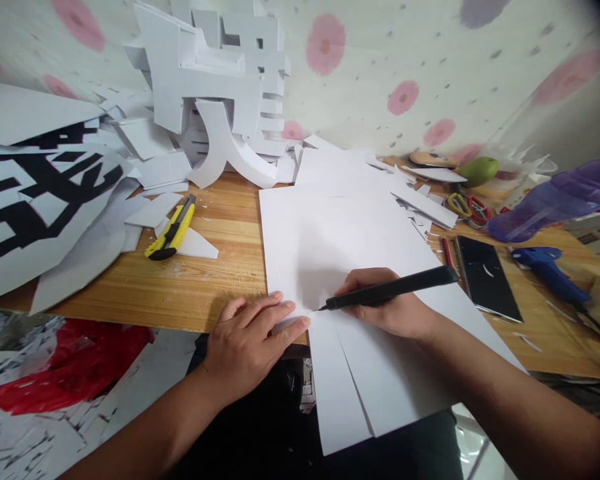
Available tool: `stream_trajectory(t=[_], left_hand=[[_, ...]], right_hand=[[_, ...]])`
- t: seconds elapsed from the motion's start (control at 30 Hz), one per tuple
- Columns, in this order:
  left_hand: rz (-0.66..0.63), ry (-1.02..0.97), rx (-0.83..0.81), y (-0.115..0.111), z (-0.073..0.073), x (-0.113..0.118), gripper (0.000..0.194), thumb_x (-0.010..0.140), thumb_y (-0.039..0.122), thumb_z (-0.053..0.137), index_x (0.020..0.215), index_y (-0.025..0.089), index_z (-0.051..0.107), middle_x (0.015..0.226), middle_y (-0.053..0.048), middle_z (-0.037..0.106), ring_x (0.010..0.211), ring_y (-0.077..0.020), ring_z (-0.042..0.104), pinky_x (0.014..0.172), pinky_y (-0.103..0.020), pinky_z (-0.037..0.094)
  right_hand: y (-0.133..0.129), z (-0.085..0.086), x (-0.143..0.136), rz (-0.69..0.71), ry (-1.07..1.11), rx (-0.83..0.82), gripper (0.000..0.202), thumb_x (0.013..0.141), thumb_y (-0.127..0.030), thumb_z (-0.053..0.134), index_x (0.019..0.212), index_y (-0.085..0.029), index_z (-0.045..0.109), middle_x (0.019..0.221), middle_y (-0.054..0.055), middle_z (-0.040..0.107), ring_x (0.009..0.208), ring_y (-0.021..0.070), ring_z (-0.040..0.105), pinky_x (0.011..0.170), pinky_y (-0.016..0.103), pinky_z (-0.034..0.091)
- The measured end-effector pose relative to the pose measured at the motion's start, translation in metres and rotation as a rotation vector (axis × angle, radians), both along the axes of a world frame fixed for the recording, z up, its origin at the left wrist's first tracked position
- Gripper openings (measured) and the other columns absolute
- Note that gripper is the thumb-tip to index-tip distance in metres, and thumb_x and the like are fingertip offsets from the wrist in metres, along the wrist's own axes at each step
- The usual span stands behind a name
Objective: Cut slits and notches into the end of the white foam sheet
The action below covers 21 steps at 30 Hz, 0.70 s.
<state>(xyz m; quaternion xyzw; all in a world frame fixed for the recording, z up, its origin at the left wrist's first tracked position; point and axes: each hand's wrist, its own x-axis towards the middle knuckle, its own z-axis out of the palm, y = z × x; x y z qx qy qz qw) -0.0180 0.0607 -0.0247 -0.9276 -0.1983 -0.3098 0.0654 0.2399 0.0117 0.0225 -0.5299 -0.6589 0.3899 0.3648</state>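
A large white foam board sheet (350,233) lies over the table's front edge, its lower part jutting out above my lap. Pinched in my right hand (385,310) is a long black pen (395,288), tilted, its thin tip at the sheet close to the left edge. My left hand (255,340) rests palm down with fingers apart, fingertips pressing the sheet's left edge just beside the pen tip. A thin slit runs down the sheet's overhanging part. Left of the sheet, a yellow utility knife (173,230) lies partly on a white offcut (200,245).
A white built-up letter-like model (210,80) stands at the back. Printed black-and-white sheets (45,207) lie left. To the right are a phone (487,277), a blue glue gun (550,270), scissors (467,207), a purple bottle (555,197) and a green fruit (479,171). Scraps and a red bag (75,367) lie below.
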Motion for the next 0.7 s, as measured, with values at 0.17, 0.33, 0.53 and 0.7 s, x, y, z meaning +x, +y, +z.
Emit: stream_trajectory(t=[0.17,0.33,0.53,0.7], left_hand=[[0.0,0.004,0.007,0.0,0.002,0.001,0.025,0.092,0.018,0.06,0.107,0.035,0.07,0.106,0.003,0.075,0.104,-0.0233,0.068,0.08,-0.041,0.039],[-0.001,0.007,0.003,0.001,0.0,0.0,0.025,0.092,0.018,0.059,0.108,0.034,0.07,0.108,0.002,0.075,0.105,-0.0234,0.068,0.079,-0.041,0.039],[0.0,0.004,0.003,0.0,-0.002,0.0,0.025,0.091,0.018,0.061,0.108,0.035,0.07,0.108,0.002,0.075,0.104,-0.0236,0.068,0.08,-0.041,0.039],[0.001,0.003,0.002,-0.001,-0.001,-0.001,0.024,0.091,0.019,0.06,0.107,0.034,0.07,0.107,0.002,0.075,0.104,-0.0241,0.068,0.08,-0.042,0.039]], right_hand=[[-0.002,-0.001,0.004,-0.015,-0.008,-0.008,0.014,0.077,-0.028,0.068,0.081,-0.015,0.071,0.073,0.005,0.072,0.063,0.0143,0.061,0.054,0.024,0.048],[-0.003,-0.001,0.007,-0.027,-0.016,-0.031,0.014,0.077,-0.029,0.068,0.081,-0.016,0.071,0.074,0.006,0.072,0.064,0.0149,0.061,0.054,0.024,0.048],[-0.006,0.001,0.01,-0.051,-0.028,-0.042,0.013,0.076,-0.029,0.068,0.078,-0.016,0.071,0.07,0.005,0.07,0.061,0.0148,0.059,0.053,0.025,0.045],[-0.007,0.003,0.011,-0.079,0.044,-0.065,0.008,0.072,-0.023,0.072,0.075,-0.016,0.071,0.07,0.004,0.07,0.061,0.0145,0.058,0.053,0.024,0.043]])
